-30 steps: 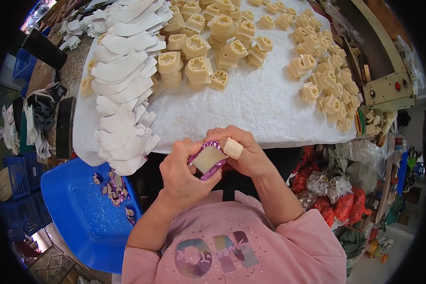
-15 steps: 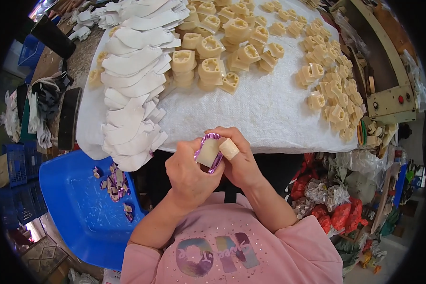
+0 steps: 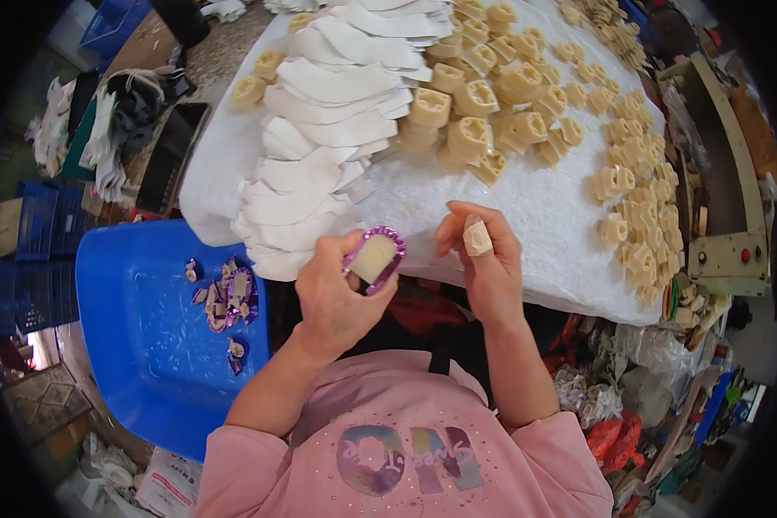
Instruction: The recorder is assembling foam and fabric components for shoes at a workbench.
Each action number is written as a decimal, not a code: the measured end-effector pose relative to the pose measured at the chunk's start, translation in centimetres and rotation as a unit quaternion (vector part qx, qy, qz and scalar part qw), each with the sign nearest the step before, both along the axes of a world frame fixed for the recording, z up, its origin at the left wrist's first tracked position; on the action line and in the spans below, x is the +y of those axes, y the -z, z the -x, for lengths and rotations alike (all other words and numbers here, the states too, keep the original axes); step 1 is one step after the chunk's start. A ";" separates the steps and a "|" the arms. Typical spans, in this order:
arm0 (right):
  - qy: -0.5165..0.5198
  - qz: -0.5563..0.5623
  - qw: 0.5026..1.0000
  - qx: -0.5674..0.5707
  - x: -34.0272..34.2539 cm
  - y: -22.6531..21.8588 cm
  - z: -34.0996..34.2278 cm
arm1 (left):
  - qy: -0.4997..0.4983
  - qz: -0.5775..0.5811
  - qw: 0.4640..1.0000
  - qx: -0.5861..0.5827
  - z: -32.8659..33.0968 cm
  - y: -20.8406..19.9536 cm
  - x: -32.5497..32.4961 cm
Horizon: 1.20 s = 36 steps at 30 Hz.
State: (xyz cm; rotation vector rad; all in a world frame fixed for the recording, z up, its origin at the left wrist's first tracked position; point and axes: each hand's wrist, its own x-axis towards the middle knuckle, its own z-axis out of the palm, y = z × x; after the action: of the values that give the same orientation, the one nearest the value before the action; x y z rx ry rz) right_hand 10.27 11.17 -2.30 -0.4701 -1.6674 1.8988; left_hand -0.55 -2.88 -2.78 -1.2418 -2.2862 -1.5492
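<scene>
My left hand (image 3: 332, 289) is closed round a shoe heel (image 3: 376, 258) with a pale flat face and a shiny purple covering gathered in pleats along its rim. The heel is held just off the front edge of the white-covered table. To its right, my right hand (image 3: 492, 263) is off the heel, its fingers loosely bent and apart, with nothing visible in them. Beige tape (image 3: 477, 236) wraps its thumb. Beyond my hands lie overlapping white curved strips (image 3: 319, 129) and a pile of cream heels (image 3: 475, 99) with hollowed ends.
More cream heels (image 3: 639, 186) cover the table's right side. A blue tub (image 3: 138, 345) at my left holds several purple-covered pieces (image 3: 229, 298). A dark phone (image 3: 171, 160) lies on the worn bench at left. A cream metal machine frame (image 3: 734, 173) stands at right, above red bags (image 3: 617, 440).
My right hand has come away from the purple-covered heel and moved right. The left hand keeps hold of it, its pale face still showing. The whole view has shifted and turned slightly.
</scene>
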 end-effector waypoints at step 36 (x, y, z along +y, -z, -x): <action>-0.032 -0.723 0.687 -0.062 0.3 -2.7 11.0 | 0.098 0.051 0.981 0.162 4.2 1.4 -1.2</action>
State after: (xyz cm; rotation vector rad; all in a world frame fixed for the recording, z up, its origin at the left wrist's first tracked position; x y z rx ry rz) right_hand -0.71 11.45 0.37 0.1602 -2.6115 0.0952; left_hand -4.74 -4.11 -4.14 -1.6517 -2.1076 -1.1819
